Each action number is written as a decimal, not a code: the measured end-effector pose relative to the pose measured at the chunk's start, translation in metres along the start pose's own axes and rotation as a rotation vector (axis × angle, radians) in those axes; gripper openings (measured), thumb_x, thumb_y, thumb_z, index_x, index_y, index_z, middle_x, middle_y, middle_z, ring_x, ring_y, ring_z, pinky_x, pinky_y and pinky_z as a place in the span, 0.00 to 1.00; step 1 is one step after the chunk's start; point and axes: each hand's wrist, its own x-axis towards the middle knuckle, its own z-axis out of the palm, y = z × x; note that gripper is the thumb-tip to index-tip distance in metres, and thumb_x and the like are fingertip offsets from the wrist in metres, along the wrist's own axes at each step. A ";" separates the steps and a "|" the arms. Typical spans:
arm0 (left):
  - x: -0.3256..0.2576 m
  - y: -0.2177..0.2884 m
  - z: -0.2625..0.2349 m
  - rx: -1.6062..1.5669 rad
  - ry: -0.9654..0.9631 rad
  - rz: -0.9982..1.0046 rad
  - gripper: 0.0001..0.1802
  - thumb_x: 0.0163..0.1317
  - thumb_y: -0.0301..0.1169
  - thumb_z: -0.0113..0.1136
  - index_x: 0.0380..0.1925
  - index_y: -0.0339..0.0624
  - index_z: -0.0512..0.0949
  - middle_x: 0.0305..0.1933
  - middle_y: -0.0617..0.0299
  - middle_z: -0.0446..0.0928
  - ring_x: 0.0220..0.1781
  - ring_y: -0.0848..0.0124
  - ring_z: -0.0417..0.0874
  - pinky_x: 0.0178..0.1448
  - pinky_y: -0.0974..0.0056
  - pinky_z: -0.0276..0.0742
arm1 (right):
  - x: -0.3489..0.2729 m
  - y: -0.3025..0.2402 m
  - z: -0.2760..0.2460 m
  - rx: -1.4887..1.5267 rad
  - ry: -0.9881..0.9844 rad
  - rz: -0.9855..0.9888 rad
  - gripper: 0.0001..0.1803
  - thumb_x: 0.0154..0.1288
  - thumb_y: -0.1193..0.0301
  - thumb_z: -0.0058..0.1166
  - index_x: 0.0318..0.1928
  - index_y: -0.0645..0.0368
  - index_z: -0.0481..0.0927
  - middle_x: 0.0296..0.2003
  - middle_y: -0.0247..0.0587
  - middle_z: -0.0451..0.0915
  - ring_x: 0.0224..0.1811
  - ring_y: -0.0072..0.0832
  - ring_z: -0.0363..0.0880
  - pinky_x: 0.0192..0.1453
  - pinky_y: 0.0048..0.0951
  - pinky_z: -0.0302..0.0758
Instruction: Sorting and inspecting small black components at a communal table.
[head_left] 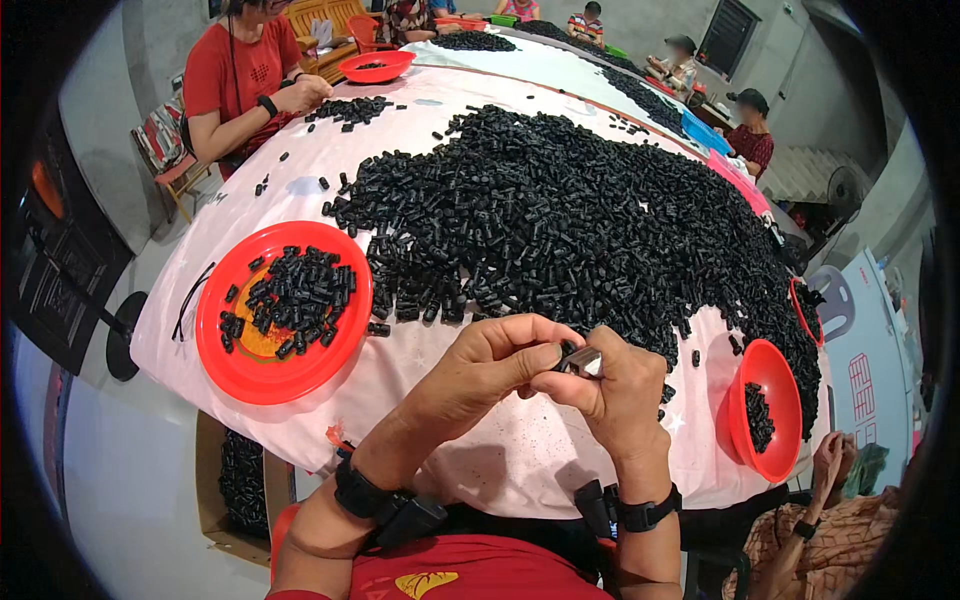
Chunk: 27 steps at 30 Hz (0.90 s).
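Above the near edge of the cloth-covered table, my two hands meet at the fingertips. My left hand point(495, 360) is closed in a pinch on a small black cylindrical piece point(568, 350), mostly hidden by the fingers. My right hand point(622, 395) is closed around a small shiny metal tool point(586, 364), which touches or nearly touches the piece; its exact kind is covered by the fingers. Just beyond my hands spreads a large heap of similar black pieces point(560, 210). Left of them, a red plate point(225, 345) holds a smaller pile of these pieces.
A red bowl point(785, 400) with black pieces stands at the right edge. Below left, a cardboard box point(212, 480) on the floor contains more. A person in red point(235, 100) works at the far left, near another red bowl point(400, 62). Another person's hands point(835, 460) show at lower right.
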 end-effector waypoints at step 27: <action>0.000 0.003 0.006 -0.007 0.098 0.001 0.13 0.68 0.34 0.55 0.48 0.40 0.78 0.31 0.75 0.74 0.30 0.86 0.67 0.34 0.78 0.64 | -0.001 -0.002 -0.002 0.161 -0.021 0.022 0.23 0.52 0.51 0.67 0.28 0.59 0.77 0.17 0.37 0.77 0.16 0.26 0.77 0.18 0.24 0.70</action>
